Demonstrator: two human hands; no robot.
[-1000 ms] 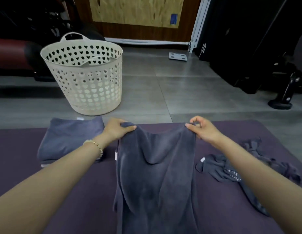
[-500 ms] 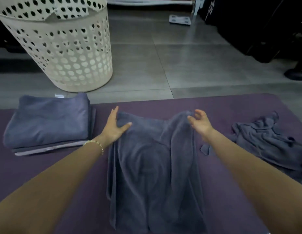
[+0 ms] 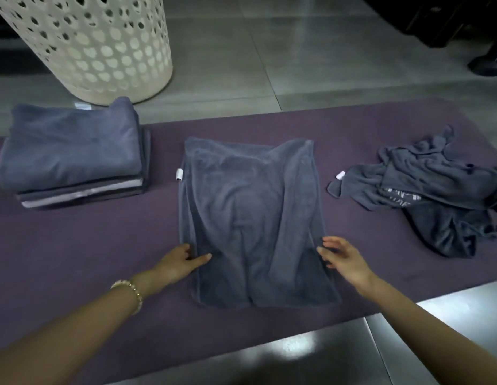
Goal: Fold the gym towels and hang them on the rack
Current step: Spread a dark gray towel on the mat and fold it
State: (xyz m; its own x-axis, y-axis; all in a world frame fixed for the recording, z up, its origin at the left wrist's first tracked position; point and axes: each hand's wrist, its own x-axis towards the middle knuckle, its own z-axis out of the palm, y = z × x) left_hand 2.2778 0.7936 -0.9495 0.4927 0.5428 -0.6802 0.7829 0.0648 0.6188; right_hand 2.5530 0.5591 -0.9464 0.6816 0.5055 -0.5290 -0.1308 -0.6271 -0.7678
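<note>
Your left hand [image 3: 183, 263] rests at the left edge of the grey towel [image 3: 250, 218], toward its near end. The thumb lies straight on top of the cloth and the fingers sit at the edge. The grip is slack and clamps nothing. A beaded bracelet [image 3: 129, 290] sits on that wrist.

Your right hand [image 3: 344, 258] is at the right edge of the same towel, level with the left hand. Its fingers are spread and slightly blurred. This grip is also apart, and you cannot tell whether the fingertips touch the cloth.

The grey towel lies flat in the middle of the purple mat [image 3: 75, 245], long side running away from you, with soft wrinkles down its length. A white tag [image 3: 179, 173] sticks out of its left edge.

A stack of folded towels [image 3: 69, 154] sits on the mat to the left, well apart from the flat towel. A crumpled pile of towels [image 3: 441, 190] lies on the mat to the right.

A white perforated basket [image 3: 102, 45] stands on the tiled floor [image 3: 269, 65] just behind the folded stack.
</note>
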